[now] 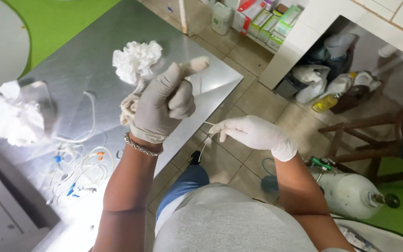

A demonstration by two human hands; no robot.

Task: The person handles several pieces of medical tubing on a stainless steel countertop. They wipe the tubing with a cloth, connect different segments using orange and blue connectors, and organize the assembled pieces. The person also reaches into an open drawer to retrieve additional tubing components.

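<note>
You stand over a steel counter [89,60] on a tan tiled floor [253,100], with a green wall at ten o'clock. At one o'clock a low shelf [257,42] holds a white jug [221,17] and a row of red, white and green cartons [267,21]; what is inside them cannot be seen. At three o'clock, under a white tiled bench, sit bulging plastic bags [314,79] and a bottle of yellow liquid [326,101]. A white gas cylinder [350,195] lies at four o'clock beside a wooden chair [374,140].

Your left hand [162,105], gloved, is raised near the centre, its fingers curled tight around a crumpled used glove [131,106], thumb up. Your right hand [255,134], also gloved, is lower at four o'clock from it, fingers pinching a thin white strand [205,140] that runs up toward the left fist.

On the counter, wads of white tissue [136,59] lie at eleven o'clock and at nine o'clock, with clear tubing [78,163] coiled at eight o'clock.
</note>
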